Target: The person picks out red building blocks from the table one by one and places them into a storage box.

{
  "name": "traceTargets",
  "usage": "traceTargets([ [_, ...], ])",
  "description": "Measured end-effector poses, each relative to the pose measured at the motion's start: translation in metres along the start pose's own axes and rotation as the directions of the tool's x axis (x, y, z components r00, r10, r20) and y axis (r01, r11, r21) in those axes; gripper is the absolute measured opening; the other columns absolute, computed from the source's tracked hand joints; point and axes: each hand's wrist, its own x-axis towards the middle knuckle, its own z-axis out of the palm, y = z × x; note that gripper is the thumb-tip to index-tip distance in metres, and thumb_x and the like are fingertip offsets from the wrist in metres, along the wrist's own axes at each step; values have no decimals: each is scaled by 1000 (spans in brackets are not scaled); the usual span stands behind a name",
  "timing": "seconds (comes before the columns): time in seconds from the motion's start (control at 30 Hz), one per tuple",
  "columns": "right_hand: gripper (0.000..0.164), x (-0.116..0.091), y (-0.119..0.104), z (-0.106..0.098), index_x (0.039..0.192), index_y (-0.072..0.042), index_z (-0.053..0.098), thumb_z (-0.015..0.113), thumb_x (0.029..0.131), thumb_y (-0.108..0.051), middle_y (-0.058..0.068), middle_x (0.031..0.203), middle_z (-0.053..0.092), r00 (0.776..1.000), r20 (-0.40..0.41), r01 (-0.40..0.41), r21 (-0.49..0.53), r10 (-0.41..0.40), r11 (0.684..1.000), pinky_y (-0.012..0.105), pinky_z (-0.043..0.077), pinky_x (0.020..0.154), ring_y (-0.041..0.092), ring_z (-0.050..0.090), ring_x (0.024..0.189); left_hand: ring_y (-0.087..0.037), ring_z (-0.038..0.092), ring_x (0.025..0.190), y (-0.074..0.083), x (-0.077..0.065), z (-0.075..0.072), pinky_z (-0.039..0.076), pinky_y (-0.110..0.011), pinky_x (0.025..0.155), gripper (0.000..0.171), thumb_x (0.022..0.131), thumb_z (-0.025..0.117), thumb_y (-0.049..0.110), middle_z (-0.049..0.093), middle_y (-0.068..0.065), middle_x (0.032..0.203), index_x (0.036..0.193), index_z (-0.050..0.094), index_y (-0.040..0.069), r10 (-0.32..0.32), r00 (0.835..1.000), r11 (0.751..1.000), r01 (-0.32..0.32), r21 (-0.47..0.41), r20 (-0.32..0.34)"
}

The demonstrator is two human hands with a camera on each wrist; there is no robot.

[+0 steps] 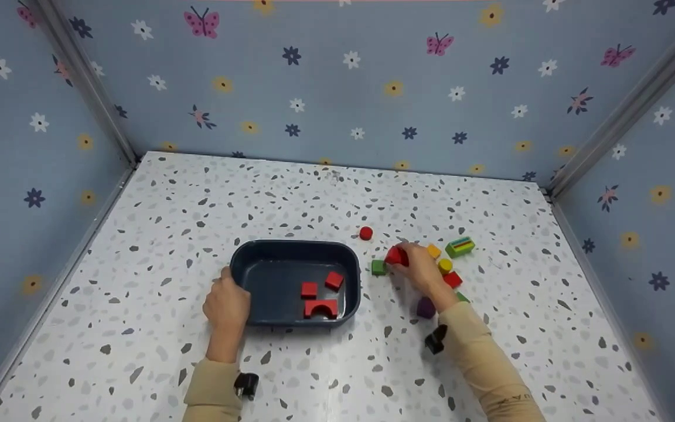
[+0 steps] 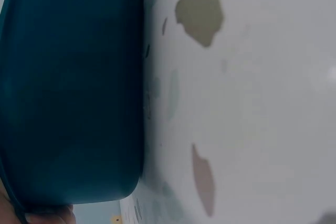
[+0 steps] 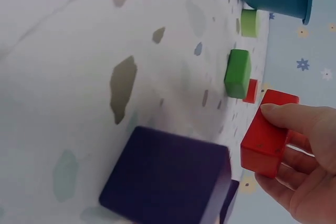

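My left hand (image 1: 227, 300) grips the left end of a dark blue rectangular tub (image 1: 299, 324). In the left wrist view the fingers (image 2: 52, 217) show at the rim of the tub (image 2: 73, 87). Inside the tub lie two small red blocks (image 1: 309, 290) and a red arch block (image 1: 320, 308). To the right of the tub my right hand (image 1: 422, 269) holds a red block (image 1: 396, 256). The right wrist view shows this red block (image 3: 268, 135) pinched between thumb and fingers, above the table. Beside it stands a green block (image 1: 378, 267).
Behind the right hand is a red round block (image 1: 366, 233). Around that hand lie a yellow cylinder (image 1: 445, 266), an orange block (image 1: 433, 251), a striped green block (image 1: 460, 247), a red block (image 1: 453, 279) and a purple block (image 1: 426, 308). Patterned walls (image 1: 337, 88) border the speckled table (image 1: 197, 193).
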Motion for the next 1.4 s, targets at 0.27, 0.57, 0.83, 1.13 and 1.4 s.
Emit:
traceTargets([
  [0.27, 36, -8, -17, -3, 111, -5, 57, 67, 77, -12, 9, 100, 59, 996, -41, 82, 8, -82, 997, 35, 44, 76, 21, 53, 85, -48, 56, 63, 0, 0, 0, 40, -54, 51, 39, 72, 53, -1, 58, -30, 81, 111, 53, -4, -13, 1000, 1000, 13, 9, 1],
  [0.57, 36, -17, -40, -4, 110, -4, 57, 68, 77, -11, 9, 101, 60, 987, -58, 148, 2, -147, 989, 35, 44, 77, 20, 53, 86, -48, 55, 63, 1, 0, 0, 40, -54, 52, 39, 72, 54, 0, 57, -30, 82, 111, 53, -3, -21, 1000, 1000, 21, 11, 1],
  [0.83, 34, -21, -60, -2, 108, -4, 58, 69, 76, -11, 9, 98, 60, 975, -88, 204, -3, -203, 979, 34, 45, 76, 21, 53, 85, -48, 55, 64, 1, -1, 0, 40, -54, 53, 37, 73, 53, 0, 57, -30, 80, 110, 53, -3, -19, 1000, 1000, 19, 9, -8],
  [1.13, 37, -23, -80, 5, 111, -5, 56, 68, 76, -11, 10, 99, 58, 960, -101, 261, 5, -260, 965, 33, 47, 73, 20, 55, 84, -48, 56, 63, 1, -1, -1, 41, -54, 52, 37, 74, 51, -2, 57, -31, 81, 111, 52, -5, -6, 1000, 1000, 6, 11, 0],
  [1.4, 38, -18, -97, 13, 111, -3, 57, 69, 75, -10, 11, 102, 58, 940, -109, 325, -6, -323, 946, 35, 45, 75, 22, 55, 88, -48, 55, 66, 2, -1, -1, 40, -54, 54, 39, 73, 52, 0, 56, -30, 84, 113, 52, -4, -24, 1000, 1000, 24, 14, 19],
])
